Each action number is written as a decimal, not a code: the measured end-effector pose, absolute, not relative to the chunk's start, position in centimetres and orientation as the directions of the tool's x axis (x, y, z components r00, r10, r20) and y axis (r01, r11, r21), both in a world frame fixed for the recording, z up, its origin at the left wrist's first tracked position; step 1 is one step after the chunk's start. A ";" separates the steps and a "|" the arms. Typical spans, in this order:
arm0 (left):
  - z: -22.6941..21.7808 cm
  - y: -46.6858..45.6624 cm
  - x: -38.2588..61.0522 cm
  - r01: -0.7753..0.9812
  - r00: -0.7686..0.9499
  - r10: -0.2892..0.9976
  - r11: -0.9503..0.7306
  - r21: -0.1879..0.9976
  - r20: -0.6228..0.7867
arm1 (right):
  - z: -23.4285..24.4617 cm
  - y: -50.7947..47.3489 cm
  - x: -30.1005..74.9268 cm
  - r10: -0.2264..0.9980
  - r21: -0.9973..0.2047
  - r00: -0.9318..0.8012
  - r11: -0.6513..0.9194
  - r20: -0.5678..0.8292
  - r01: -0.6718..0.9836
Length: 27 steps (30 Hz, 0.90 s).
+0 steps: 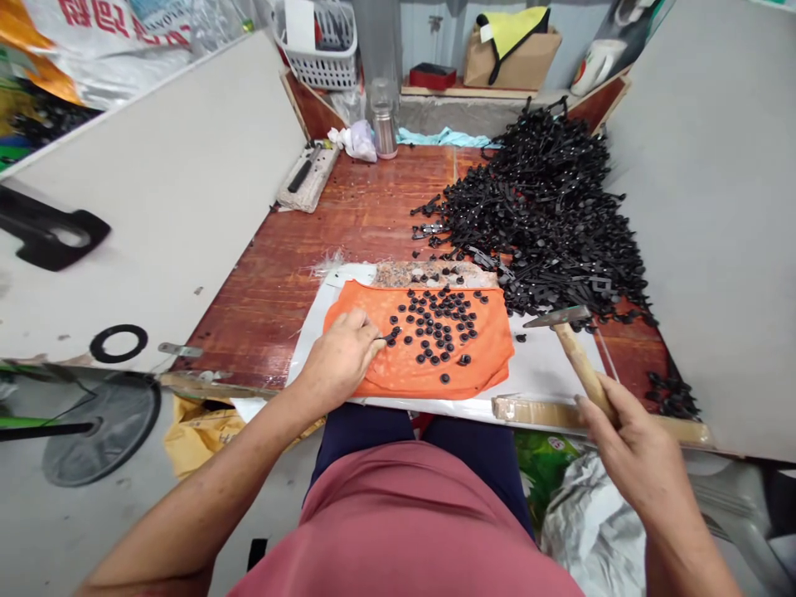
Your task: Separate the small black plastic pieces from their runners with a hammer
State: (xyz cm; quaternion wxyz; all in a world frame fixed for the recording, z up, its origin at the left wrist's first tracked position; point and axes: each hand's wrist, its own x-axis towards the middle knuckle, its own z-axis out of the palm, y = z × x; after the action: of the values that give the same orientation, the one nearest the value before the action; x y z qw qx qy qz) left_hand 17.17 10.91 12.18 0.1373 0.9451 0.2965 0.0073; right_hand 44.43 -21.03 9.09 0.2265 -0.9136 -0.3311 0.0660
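My left hand [341, 358] rests on the left edge of an orange cloth [485, 352], its fingers pinched on a small black piece [390, 337]. Several small black round caps [439, 325] are scattered over the cloth. The cloth lies on a white board [547, 369] at the near edge of the reddish wooden table [348, 224]. My right hand [628, 444] grips the wooden handle of a hammer [569, 332], whose metal head hangs just above the board's right part. A big heap of black plastic parts [553, 215] fills the table's right side.
Grey panels [186, 182] wall the table on both sides. At the back stand a metal flask [384, 133], a white rag [354, 139], a brush block [308, 176] and a white basket [323, 50]. A fan [99, 431] and a yellow bag [199, 431] sit lower left.
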 end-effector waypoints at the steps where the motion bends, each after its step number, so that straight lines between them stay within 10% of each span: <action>1: 12.2 10.9 17.3 0.563 0.824 0.561 -0.791 0.240 -0.084 | 9.0 -20.9 44.2 0.644 -0.474 0.765 -0.670 0.013 0.572; 8: 12.1 11.1 17.2 0.568 0.823 0.557 -0.816 0.109 -0.113 | 9.0 -20.2 42.7 0.723 -0.541 0.690 -0.562 0.045 0.625; 27: 11.1 10.8 16.0 0.571 0.810 0.586 -0.781 0.255 -0.018 | 12.0 -13.1 37.1 0.917 -0.632 0.390 -0.353 -0.086 0.690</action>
State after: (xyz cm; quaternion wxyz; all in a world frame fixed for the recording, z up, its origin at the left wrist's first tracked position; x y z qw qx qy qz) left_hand 15.96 10.80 11.14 0.1249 0.9430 0.3068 0.0310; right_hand 37.07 -13.08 11.96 0.2586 -0.7925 -0.5068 0.2196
